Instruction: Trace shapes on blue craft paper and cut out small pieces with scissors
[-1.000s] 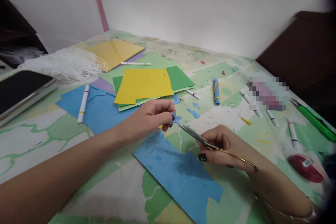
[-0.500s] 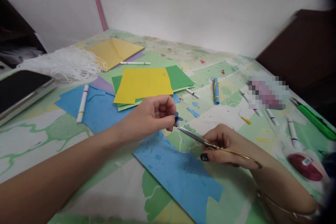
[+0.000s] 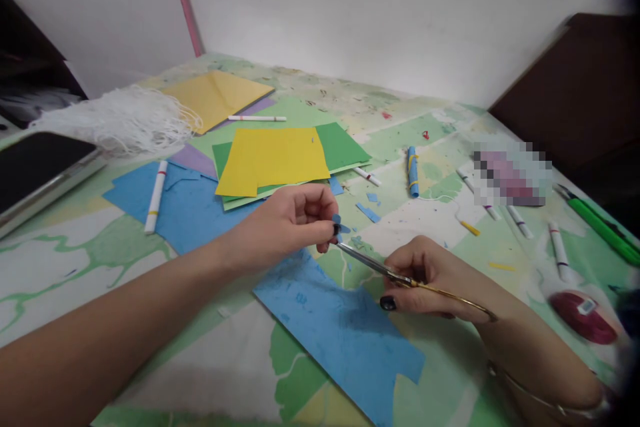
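Observation:
My left hand (image 3: 311, 217) pinches a small cut piece of blue foam sheet (image 3: 343, 227) between thumb and fingers. In my right hand (image 3: 425, 280) is a pair of gold-handled scissors (image 3: 367, 261), with the tips at the lower edge of the blue piece. The blades look nearly closed; whether they touch the foam is hard to tell. Under both hands lies a larger blue foam sheet (image 3: 345, 340) with a notched end. Small blue scraps (image 3: 368, 213) are scattered beyond the left fingertips.
Yellow (image 3: 275, 160) and green sheets (image 3: 343, 147) lie stacked behind my left hand. A marker (image 3: 157, 197) rests on another blue sheet. White cord (image 3: 125, 121) and a phone-like device (image 3: 45, 173) are at left. A tied blue roll (image 3: 413, 172) and a green cutter (image 3: 603, 227) lie right.
The scissors have shifted slightly left, bringing their tips closer to the blue piece. My left hand keeps its pinch almost unmoved.

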The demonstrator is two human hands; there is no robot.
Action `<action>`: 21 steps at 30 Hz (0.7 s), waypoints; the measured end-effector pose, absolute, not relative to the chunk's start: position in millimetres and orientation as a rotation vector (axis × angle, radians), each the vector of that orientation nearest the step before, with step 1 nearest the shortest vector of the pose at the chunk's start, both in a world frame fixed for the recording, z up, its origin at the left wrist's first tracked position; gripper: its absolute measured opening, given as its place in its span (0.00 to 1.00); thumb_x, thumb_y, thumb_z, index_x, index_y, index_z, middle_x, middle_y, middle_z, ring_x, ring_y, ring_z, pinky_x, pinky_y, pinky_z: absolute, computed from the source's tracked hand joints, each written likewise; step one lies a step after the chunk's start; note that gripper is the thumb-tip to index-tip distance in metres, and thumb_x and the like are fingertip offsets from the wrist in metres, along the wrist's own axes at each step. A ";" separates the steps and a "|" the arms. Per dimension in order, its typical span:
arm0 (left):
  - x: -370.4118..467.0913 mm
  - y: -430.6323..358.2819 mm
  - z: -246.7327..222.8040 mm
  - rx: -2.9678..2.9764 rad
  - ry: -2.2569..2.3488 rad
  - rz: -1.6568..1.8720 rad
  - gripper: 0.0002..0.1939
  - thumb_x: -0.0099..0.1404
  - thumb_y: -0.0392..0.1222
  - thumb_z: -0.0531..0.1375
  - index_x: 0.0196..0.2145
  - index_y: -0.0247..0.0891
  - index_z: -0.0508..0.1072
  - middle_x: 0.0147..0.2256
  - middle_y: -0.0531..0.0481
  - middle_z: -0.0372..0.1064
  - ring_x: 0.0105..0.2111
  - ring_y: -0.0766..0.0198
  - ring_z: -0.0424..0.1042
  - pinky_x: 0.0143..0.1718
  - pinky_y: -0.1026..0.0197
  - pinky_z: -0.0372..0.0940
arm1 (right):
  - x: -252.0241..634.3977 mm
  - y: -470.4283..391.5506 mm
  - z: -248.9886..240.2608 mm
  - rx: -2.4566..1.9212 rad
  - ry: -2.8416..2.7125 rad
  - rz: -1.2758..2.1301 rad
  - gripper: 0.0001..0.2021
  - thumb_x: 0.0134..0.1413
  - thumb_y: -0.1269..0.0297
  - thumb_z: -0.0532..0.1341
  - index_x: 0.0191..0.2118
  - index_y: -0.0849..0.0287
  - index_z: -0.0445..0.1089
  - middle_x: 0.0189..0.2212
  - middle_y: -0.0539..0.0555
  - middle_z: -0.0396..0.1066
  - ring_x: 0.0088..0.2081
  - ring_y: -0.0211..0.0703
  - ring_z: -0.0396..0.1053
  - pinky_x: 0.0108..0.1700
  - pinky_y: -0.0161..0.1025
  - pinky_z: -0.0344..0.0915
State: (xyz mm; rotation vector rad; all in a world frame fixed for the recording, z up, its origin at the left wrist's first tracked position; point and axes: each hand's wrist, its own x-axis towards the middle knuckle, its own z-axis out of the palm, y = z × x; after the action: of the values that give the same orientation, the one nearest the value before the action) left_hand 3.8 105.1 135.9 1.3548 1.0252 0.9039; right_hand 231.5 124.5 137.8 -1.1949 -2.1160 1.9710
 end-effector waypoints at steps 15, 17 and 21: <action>5.5 104.7 136.1 1.335 1.029 0.864 0.06 0.55 0.26 0.55 0.28 0.35 0.65 0.22 0.58 0.64 0.22 0.74 0.63 0.24 0.71 0.59 | 230.1 124.8 135.9 -1.209 -2.068 2.007 0.18 0.43 0.61 0.66 0.17 0.61 0.57 0.13 0.40 0.44 0.15 0.25 0.43 0.16 0.29 0.38; 5.1 104.4 135.7 1.339 1.026 0.863 0.06 0.55 0.26 0.56 0.28 0.35 0.64 0.22 0.58 0.64 0.22 0.74 0.63 0.25 0.71 0.59 | 229.7 124.9 136.1 -1.217 -2.066 2.007 0.18 0.42 0.61 0.67 0.17 0.61 0.57 0.13 0.40 0.44 0.15 0.25 0.43 0.16 0.29 0.38; 4.5 105.2 134.2 1.335 1.009 0.859 0.06 0.55 0.27 0.56 0.28 0.35 0.64 0.22 0.58 0.64 0.23 0.74 0.64 0.25 0.71 0.59 | 230.2 124.9 135.9 -1.223 -2.076 1.998 0.18 0.43 0.61 0.67 0.17 0.61 0.57 0.12 0.40 0.44 0.15 0.25 0.43 0.16 0.29 0.37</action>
State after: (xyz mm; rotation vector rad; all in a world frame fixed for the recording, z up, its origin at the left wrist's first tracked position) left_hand 4.5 105.2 134.2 1.3353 1.0091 0.8592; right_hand 230.2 124.9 135.9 -1.2229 -2.0759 1.9985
